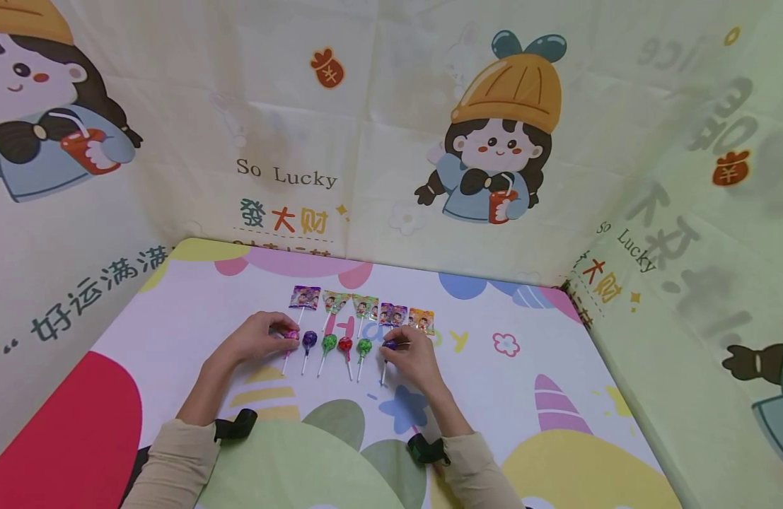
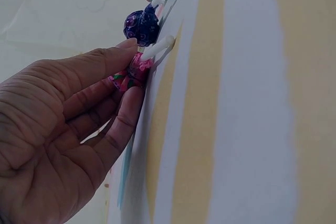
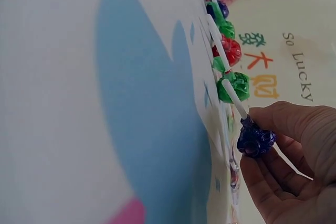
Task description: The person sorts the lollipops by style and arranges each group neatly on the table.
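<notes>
At the left end of a row of wrapped lollipops, my left hand (image 1: 260, 338) pinches the head of a pink lollipop (image 2: 134, 72) between thumb and fingers. My right hand (image 1: 416, 359) pinches a dark purple lollipop (image 3: 257, 140) by its head at the row's right end. Between the hands lie another purple lollipop (image 1: 310, 339), a green lollipop (image 1: 329, 343), a red lollipop (image 1: 345, 344) and a second green lollipop (image 1: 364, 346). Their white sticks point toward me.
Behind the row lie several flat-bagged lollipops, among them a purple bag (image 1: 304, 297), a green bag (image 1: 366, 307) and an orange bag (image 1: 421, 320). The table (image 1: 493, 396) wears a colourful printed cover. Printed cloth walls (image 1: 378, 141) stand at the back and sides.
</notes>
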Demonstrator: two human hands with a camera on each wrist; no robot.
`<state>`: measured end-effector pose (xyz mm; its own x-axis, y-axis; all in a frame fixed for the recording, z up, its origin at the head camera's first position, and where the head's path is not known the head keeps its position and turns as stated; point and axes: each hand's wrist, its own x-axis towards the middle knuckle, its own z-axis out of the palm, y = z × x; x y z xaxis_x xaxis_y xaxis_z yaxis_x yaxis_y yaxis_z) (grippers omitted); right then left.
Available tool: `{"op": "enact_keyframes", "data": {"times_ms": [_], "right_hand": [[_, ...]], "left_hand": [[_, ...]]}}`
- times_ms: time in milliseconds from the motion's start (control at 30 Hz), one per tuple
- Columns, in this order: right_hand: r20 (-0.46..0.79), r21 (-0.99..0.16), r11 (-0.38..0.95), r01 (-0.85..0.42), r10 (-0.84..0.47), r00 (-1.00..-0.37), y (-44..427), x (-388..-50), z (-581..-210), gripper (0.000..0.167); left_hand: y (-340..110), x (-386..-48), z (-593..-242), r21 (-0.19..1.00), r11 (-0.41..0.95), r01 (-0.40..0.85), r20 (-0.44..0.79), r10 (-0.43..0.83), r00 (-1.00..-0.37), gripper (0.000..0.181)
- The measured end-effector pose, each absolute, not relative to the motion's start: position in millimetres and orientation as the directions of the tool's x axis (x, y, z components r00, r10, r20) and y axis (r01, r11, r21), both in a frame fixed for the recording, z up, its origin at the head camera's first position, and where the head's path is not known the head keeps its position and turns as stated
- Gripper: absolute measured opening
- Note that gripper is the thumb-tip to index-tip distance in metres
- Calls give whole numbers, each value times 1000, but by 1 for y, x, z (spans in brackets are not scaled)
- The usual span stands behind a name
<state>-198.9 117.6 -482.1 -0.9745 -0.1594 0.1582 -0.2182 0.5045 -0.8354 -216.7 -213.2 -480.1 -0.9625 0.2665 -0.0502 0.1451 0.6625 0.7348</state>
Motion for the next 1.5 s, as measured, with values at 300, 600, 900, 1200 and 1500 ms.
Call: {"op": "enact_keyframes", "data": {"times_ms": [300, 600, 900, 1200, 1500], "right_hand": [[136, -830, 517, -210, -178, -975, 113, -201, -484, 17], [120, -808, 550, -213, -201, -972, 111, -204, -486, 17], [131, -788, 571, -230, -209, -969, 111, -206, -486, 17], [134, -785, 574, -233, -209, -969, 112, -203, -487, 19], [149, -775, 590, -224, -174, -974, 113, -198, -483, 19]], "left_hand": [[-213, -217, -478, 733, 664, 143, -55, 268, -962, 31], [-211, -216, -479, 742, 658, 125, -70, 262, -963, 31], [-212, -221, -480, 740, 661, 125, -72, 263, -962, 32], [-211, -220, -481, 741, 656, 141, -65, 279, -958, 33], [-209, -219, -480, 738, 663, 123, -79, 265, -961, 39]]}}
